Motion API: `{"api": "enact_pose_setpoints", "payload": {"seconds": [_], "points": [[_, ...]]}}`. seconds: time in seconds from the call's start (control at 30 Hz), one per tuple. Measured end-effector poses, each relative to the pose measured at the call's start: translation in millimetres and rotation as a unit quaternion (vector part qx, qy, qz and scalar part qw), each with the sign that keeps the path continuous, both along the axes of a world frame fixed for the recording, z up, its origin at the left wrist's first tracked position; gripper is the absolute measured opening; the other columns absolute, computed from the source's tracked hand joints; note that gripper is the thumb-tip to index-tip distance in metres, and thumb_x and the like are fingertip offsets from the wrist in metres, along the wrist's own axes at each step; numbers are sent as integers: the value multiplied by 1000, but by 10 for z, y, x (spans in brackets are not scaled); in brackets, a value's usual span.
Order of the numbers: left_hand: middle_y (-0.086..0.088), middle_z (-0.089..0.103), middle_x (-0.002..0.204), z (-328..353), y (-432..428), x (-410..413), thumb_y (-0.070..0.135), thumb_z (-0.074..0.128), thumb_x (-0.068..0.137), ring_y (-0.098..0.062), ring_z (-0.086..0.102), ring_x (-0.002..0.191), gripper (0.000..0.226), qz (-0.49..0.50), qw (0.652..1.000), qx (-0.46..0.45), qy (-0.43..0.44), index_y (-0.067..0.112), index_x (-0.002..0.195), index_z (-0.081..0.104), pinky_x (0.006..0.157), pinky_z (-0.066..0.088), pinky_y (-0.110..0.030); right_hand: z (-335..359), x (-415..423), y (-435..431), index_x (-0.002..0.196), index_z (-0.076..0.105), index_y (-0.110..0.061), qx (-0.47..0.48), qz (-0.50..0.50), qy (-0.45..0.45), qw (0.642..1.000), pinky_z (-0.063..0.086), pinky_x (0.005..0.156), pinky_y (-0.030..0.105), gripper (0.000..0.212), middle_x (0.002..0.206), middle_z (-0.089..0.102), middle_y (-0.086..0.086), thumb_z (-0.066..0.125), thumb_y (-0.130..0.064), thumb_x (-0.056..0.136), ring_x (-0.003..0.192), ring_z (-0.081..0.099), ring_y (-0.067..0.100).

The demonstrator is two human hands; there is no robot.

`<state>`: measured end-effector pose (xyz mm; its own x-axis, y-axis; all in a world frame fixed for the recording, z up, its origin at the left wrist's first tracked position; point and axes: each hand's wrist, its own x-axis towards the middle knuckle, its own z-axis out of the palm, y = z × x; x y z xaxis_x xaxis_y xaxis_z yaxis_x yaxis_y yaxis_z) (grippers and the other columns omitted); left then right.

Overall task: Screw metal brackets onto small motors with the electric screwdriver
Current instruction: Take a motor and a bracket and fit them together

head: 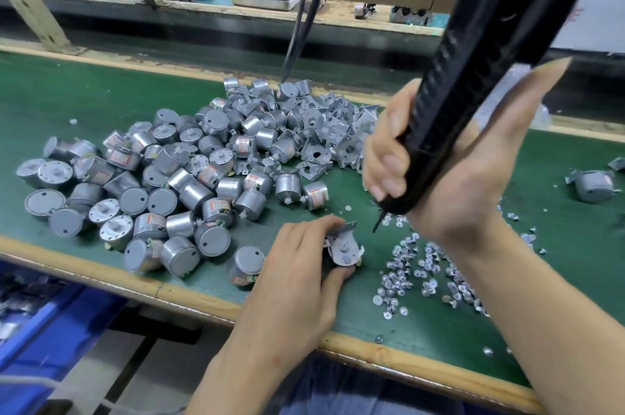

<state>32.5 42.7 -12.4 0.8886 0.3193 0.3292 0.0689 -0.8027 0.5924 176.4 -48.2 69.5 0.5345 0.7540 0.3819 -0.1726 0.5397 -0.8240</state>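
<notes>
My left hand [297, 265] grips a small motor with a metal bracket [345, 247] laid on top, resting on the green mat near the front edge. My right hand [449, 160] grips the black electric screwdriver [480, 52], which slants up to the right. Its bit tip [378, 223] hangs just right of and above the bracket, not touching it. A heap of silver motors [162, 184] lies to the left, loose brackets [331, 130] behind, and several small screws [422, 265] are scattered on the right.
The green mat [84, 99] has a wooden front edge [189, 292]. One motor with a bracket [593, 184] lies at the far right. Black cables [304, 15] hang down at the back. Blue bins [40, 323] stand below the bench on the left.
</notes>
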Motion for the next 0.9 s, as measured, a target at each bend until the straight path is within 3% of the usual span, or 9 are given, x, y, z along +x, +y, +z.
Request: {"api": "enact_pose_setpoints", "payload": {"seconds": [0.1,0.2,0.3,0.57,0.9], "points": [[19,51,118,-12,2,-6,26,71,88,0,46,115,47,-1,1000,0,7,23,130,51,99,25,-3,-42,120,-50,70,55,-18,-39,-66,-27,997,34,45,24,85,53,46,-2,4,-83,86,40,39,16],[23,49,116,-15,10,-14,32,71,88,1,47,113,47,-1,1000,-5,4,25,130,51,98,26,-2,-161,214,-46,74,53,-16,-71,-83,-62,992,36,47,25,76,54,47,-2,37,-91,70,42,41,17],[31,47,113,-4,-4,-17,48,62,89,6,46,111,44,7,1000,-16,-6,29,127,51,95,26,-1,-232,223,-2,74,55,-17,-81,-70,-38,993,36,47,25,79,54,47,0,49,-95,61,42,41,18],[29,52,105,-4,-20,11,38,52,95,3,49,104,23,27,999,-38,-15,34,117,51,89,31,-3,-379,223,45,77,52,-14,-108,-83,-38,990,27,47,36,87,53,47,-1,47,-99,57,41,41,16],[26,57,98,-11,-36,54,41,55,91,-4,54,100,15,39,997,-62,-30,38,105,51,82,44,-23,-399,252,55,73,56,-18,-102,-93,-35,990,32,46,33,81,53,47,-1,44,-98,63,41,41,17]]}}
